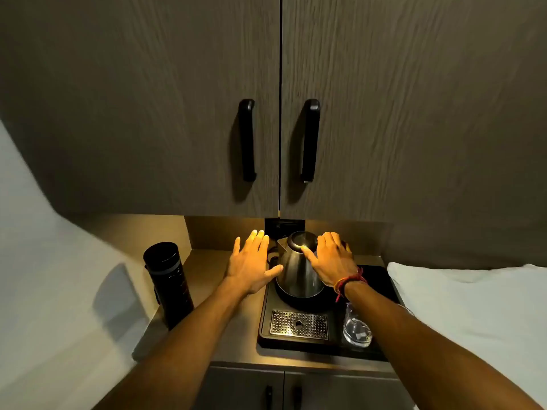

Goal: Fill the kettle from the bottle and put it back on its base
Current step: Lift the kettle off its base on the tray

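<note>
— Where does the kettle stand?

— Upright on its round black base, at the back of a black tray on the counter. Its long axis runs straight up, and the spout points left, towards the wall side. The handle must lie opposite, on the right, under the right hand.

— So the right hand has it?

— I would not say so. The hand is laid over the lid and the handle side with the thumb across the steel, but whether the fingers are closed round the handle I cannot tell; they hide it. The left hand is plainly spread, fingers splayed, holding nothing, its thumb just at the kettle's side.

— And the step now?

— Lifting the kettle off, I judge. Best to wrap the right fingers fully round the handle, raise it straight along that upright axis so it clears the base cleanly, and keep the spout turned away from the glass standing at the front right of the tray.

— The bottle?

— The dark bottle stands upright well to the left, near the counter's edge, untouched. The left hand is free for it.
</note>
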`<state>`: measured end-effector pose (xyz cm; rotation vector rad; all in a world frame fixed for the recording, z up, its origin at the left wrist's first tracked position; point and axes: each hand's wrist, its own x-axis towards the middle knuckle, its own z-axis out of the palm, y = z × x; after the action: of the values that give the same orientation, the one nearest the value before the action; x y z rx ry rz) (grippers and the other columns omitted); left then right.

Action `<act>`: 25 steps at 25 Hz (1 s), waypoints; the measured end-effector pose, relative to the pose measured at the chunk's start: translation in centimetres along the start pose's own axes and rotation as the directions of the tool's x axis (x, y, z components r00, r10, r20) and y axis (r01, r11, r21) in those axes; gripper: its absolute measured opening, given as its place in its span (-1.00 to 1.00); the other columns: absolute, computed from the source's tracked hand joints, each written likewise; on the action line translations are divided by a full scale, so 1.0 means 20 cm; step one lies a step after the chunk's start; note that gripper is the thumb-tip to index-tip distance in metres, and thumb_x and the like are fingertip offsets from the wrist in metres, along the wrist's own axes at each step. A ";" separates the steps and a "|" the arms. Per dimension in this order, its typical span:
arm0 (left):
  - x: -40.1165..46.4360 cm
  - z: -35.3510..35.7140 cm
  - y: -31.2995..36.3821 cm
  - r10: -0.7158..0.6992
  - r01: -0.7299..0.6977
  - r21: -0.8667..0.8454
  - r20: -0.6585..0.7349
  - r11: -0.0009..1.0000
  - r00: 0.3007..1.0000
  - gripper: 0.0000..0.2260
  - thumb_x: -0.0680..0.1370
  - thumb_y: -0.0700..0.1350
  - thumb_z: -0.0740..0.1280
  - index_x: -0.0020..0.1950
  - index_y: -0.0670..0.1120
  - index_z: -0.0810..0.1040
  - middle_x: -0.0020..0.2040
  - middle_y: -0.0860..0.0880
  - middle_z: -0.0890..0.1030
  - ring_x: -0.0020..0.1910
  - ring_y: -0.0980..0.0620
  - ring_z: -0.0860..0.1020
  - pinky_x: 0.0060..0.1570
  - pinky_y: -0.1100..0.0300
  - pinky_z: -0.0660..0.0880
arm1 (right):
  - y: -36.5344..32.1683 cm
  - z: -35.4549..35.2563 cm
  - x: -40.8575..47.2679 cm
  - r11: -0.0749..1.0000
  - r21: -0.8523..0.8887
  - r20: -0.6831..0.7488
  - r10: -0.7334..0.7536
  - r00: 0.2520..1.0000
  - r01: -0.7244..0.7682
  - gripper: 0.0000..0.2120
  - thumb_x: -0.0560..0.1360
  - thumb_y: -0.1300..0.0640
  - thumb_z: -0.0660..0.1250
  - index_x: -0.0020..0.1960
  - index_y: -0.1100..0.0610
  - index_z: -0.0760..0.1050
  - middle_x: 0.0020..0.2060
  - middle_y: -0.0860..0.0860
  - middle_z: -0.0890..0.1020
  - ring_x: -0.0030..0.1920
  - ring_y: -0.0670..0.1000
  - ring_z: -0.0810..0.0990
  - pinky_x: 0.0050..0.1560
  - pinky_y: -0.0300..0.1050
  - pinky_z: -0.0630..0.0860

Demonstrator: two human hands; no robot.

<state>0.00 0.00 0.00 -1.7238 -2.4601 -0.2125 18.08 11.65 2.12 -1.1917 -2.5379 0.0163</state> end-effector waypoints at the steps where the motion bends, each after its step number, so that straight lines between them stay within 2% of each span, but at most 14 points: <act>1: 0.04 0.01 -0.01 -0.013 0.013 0.013 0.009 1.000 1.000 -0.20 0.55 0.39 0.03 0.63 -0.08 -0.02 0.64 -0.07 -0.03 0.61 -0.03 -0.11 0.52 -0.17 -0.12 | 0.00 0.01 0.06 0.999 0.032 0.009 0.042 0.999 -0.043 -0.45 0.55 -0.31 0.03 0.06 0.13 0.52 0.06 0.06 0.56 0.17 0.07 0.50 0.21 0.00 0.46; 4: 0.16 0.06 -0.05 -0.077 0.076 0.036 0.032 0.996 0.997 -0.18 0.54 0.42 0.01 0.63 -0.08 -0.04 0.64 -0.07 -0.03 0.61 -0.03 -0.12 0.52 -0.18 -0.16 | -0.01 0.05 0.24 0.981 0.106 0.164 0.141 0.976 -0.160 -0.40 0.56 -0.30 0.04 0.14 0.18 0.55 0.17 0.13 0.60 0.27 0.14 0.50 0.36 0.13 0.37; 6: 0.20 0.09 -0.06 -0.084 0.082 0.034 0.058 0.996 0.995 -0.18 0.54 0.43 0.01 0.62 -0.08 0.00 0.63 -0.09 0.05 0.61 -0.05 -0.05 0.51 -0.19 -0.16 | -0.04 0.08 0.30 0.968 0.130 0.252 0.177 0.951 -0.215 -0.48 0.57 -0.23 0.08 0.05 0.17 0.59 0.12 0.17 0.64 0.21 0.19 0.54 0.34 0.18 0.37; 8: 0.22 0.10 -0.08 -0.080 0.078 0.041 0.055 0.996 0.995 -0.20 0.54 0.42 0.03 0.61 -0.08 0.08 0.60 -0.10 0.17 0.59 -0.07 0.06 0.52 -0.21 -0.12 | -0.04 0.10 0.33 0.963 0.136 0.228 0.198 0.953 -0.232 -0.65 0.56 -0.08 0.15 -0.22 0.11 0.52 -0.10 0.16 0.66 -0.01 0.18 0.58 0.22 0.13 0.39; 9: 0.24 0.11 -0.09 -0.083 0.080 0.047 0.055 0.996 0.995 -0.21 0.54 0.42 0.04 0.60 -0.08 0.12 0.59 -0.10 0.22 0.58 -0.08 0.11 0.53 -0.21 -0.09 | -0.05 0.10 0.34 0.961 0.156 0.236 0.190 0.953 -0.230 -0.68 0.55 0.00 0.18 -0.35 0.08 0.40 -0.26 0.13 0.60 -0.17 0.15 0.54 0.12 0.07 0.41; 11: 0.26 0.10 -0.11 -0.087 0.082 0.065 0.076 0.995 0.993 -0.23 0.54 0.42 0.05 0.56 -0.08 0.21 0.54 -0.11 0.30 0.54 -0.10 0.21 0.51 -0.20 0.00 | -0.07 0.09 0.33 0.927 0.269 0.288 0.182 0.940 -0.262 -0.58 0.56 0.13 0.18 -0.43 0.08 0.14 -0.46 0.04 0.32 -0.43 0.04 0.29 -0.15 -0.08 0.36; 12: 0.27 0.10 -0.11 -0.085 0.078 0.076 0.083 0.994 0.993 -0.24 0.53 0.42 0.05 0.54 -0.08 0.25 0.51 -0.12 0.35 0.51 -0.11 0.26 0.50 -0.20 0.06 | -0.06 0.08 0.31 0.911 0.299 0.321 0.185 0.929 -0.285 -0.56 0.57 0.18 0.18 -0.42 0.06 0.09 -0.47 0.01 0.23 -0.46 0.01 0.19 -0.26 -0.14 0.30; 13: 0.27 0.09 -0.11 -0.081 0.074 0.084 0.088 0.994 0.993 -0.25 0.53 0.42 0.05 0.52 -0.09 0.30 0.48 -0.12 0.40 0.48 -0.11 0.32 0.47 -0.19 0.12 | -0.03 0.06 0.30 0.860 0.350 0.421 0.208 0.883 -0.370 -0.57 0.58 0.25 0.16 -0.41 0.04 0.12 -0.45 0.01 0.22 -0.46 -0.01 0.18 -0.35 -0.17 0.27; 14: 0.28 0.08 -0.12 -0.076 0.069 0.089 0.085 0.994 0.993 -0.26 0.53 0.43 0.05 0.49 -0.09 0.34 0.44 -0.12 0.44 0.44 -0.12 0.37 0.45 -0.17 0.17 | 0.02 0.03 0.28 0.891 0.301 0.488 0.162 0.858 -0.339 -0.58 0.59 0.32 0.14 -0.41 0.08 0.18 -0.43 0.02 0.26 -0.43 -0.02 0.23 -0.37 -0.19 0.27; 17: 0.29 0.08 -0.13 -0.071 0.066 0.083 0.066 0.994 0.995 -0.28 0.53 0.42 0.07 0.47 -0.08 0.36 0.42 -0.12 0.46 0.42 -0.12 0.39 0.44 -0.17 0.20 | 0.20 0.09 0.29 0.823 0.344 0.557 0.208 0.804 -0.452 -0.59 0.57 0.41 0.13 -0.41 0.14 0.25 -0.39 0.03 0.29 -0.32 0.03 0.30 -0.14 -0.14 0.27; 19: 0.28 0.08 -0.14 -0.061 0.055 0.086 0.065 0.995 0.996 -0.27 0.54 0.41 0.07 0.52 -0.08 0.29 0.47 -0.12 0.41 0.47 -0.11 0.33 0.47 -0.20 0.13 | 0.26 0.15 0.33 0.687 0.480 0.477 0.318 0.819 -0.546 -0.69 0.58 0.33 0.10 -0.33 0.32 0.35 -0.33 0.15 0.37 -0.22 0.05 0.37 -0.05 -0.12 0.27; 21: 0.27 0.09 -0.16 -0.054 0.047 0.084 0.077 0.995 0.996 -0.25 0.54 0.41 0.07 0.56 -0.08 0.23 0.52 -0.12 0.35 0.51 -0.10 0.27 0.49 -0.21 0.06 | 0.28 0.20 0.36 0.593 0.599 0.402 0.358 0.843 -0.538 -0.69 0.58 0.23 0.05 0.01 0.43 0.48 -0.08 0.34 0.55 -0.04 0.19 0.54 0.10 -0.02 0.44; 23: 0.26 0.08 -0.17 -0.051 0.043 0.085 0.085 0.995 0.995 -0.23 0.54 0.40 0.07 0.58 -0.09 0.17 0.54 -0.12 0.30 0.53 -0.10 0.23 0.49 -0.21 0.03 | 0.28 0.23 0.35 0.559 0.645 0.389 0.346 0.854 -0.521 -0.64 0.58 0.20 0.04 0.15 0.45 0.44 0.14 0.44 0.54 0.16 0.38 0.53 0.24 0.25 0.48; 25: 0.26 0.05 -0.18 -0.056 0.050 0.074 0.084 0.996 0.995 -0.24 0.54 0.40 0.08 0.57 -0.09 0.18 0.54 -0.12 0.31 0.53 -0.11 0.24 0.50 -0.21 0.08 | 0.28 0.22 0.35 0.564 0.656 0.379 0.330 0.865 -0.502 -0.62 0.59 0.15 0.03 0.17 0.42 0.43 0.20 0.44 0.50 0.21 0.42 0.49 0.27 0.33 0.46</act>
<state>-5.21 3.75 -0.24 -1.6743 -2.5426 -0.0555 16.77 20.97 -0.81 -1.4142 -1.9354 1.2415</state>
